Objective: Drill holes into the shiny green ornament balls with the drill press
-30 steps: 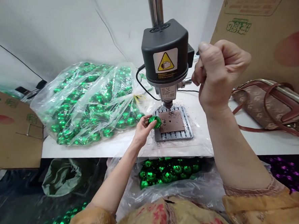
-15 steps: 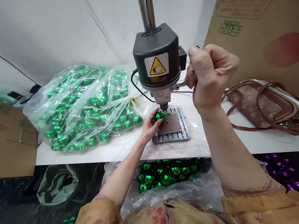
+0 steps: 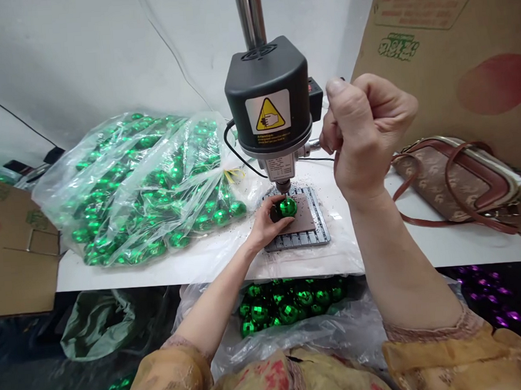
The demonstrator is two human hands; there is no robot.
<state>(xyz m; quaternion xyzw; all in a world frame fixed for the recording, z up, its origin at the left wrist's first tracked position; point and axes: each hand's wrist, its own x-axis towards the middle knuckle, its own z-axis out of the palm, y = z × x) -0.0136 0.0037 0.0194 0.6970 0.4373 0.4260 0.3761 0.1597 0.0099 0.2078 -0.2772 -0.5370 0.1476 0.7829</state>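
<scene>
The left hand (image 3: 265, 227) grasps one shiny green faceted ball (image 3: 288, 207) between thumb and fingers, just below the chuck of the black bench drill press (image 3: 267, 94); in the earlier frame it sat farther left. The right hand (image 3: 365, 132) is clenched in a raised fist beside the drill head, its contents hidden. Beneath the ball lies a brown pad (image 3: 303, 213) on a grey slotted metal plate (image 3: 318, 235). One clear plastic bag (image 3: 131, 185) of green balls lies left of the plate; a second clear plastic bag (image 3: 296, 340) lies below the table edge.

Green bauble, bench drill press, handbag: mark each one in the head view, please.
green bauble (image 3: 288, 207), head view, on its shiny upper side
bench drill press (image 3: 266, 83), head view, on its black motor cover
handbag (image 3: 456, 186), head view, on its patterned side panel
</scene>
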